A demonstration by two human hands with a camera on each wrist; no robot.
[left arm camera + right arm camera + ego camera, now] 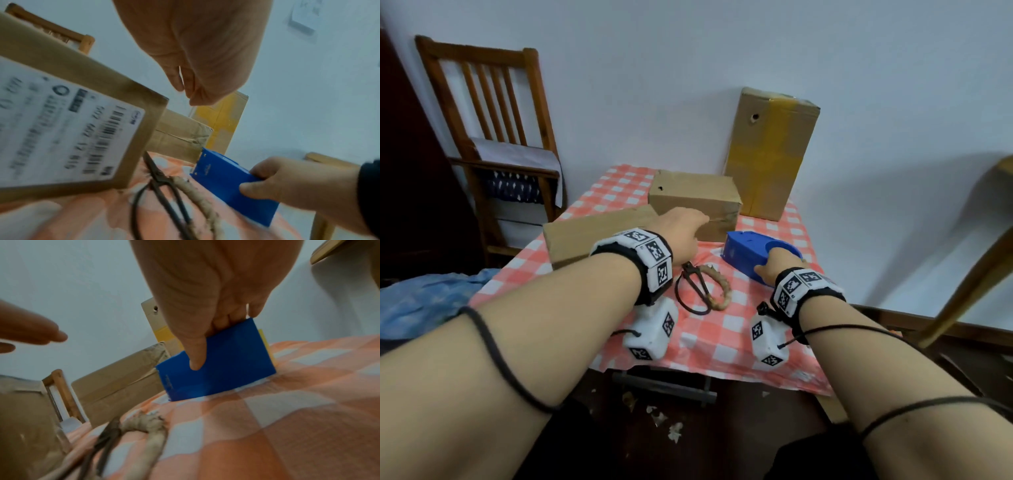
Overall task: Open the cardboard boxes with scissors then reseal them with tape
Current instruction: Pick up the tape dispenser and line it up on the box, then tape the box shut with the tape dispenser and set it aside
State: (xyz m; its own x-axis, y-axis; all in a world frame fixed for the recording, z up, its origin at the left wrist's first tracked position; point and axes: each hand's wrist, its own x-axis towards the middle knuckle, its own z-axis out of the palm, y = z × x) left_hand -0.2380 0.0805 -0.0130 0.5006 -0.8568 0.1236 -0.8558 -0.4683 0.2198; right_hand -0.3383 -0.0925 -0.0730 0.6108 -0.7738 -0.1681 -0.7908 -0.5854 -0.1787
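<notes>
Three cardboard boxes stand on the checked table: a flat one [592, 233] at the left with a shipping label [61, 129], a middle one [695, 198], and a tall one [770, 150] with yellow tape at the back. My left hand [681, 236] hovers with straight fingers between the flat and the middle box, holding nothing. My right hand [777, 263] grips the blue tape dispenser [750, 251], thumb on its side [196, 353]; the dispenser rests on the cloth. Black scissors [695, 284] with one rope-wrapped handle lie between my wrists.
The red-and-white checked cloth [722, 329] covers a small table against a white wall. A wooden chair [493, 137] stands at the left. A wooden leg [969, 284] slants in at the right. Blue fabric [421, 301] lies left of the table.
</notes>
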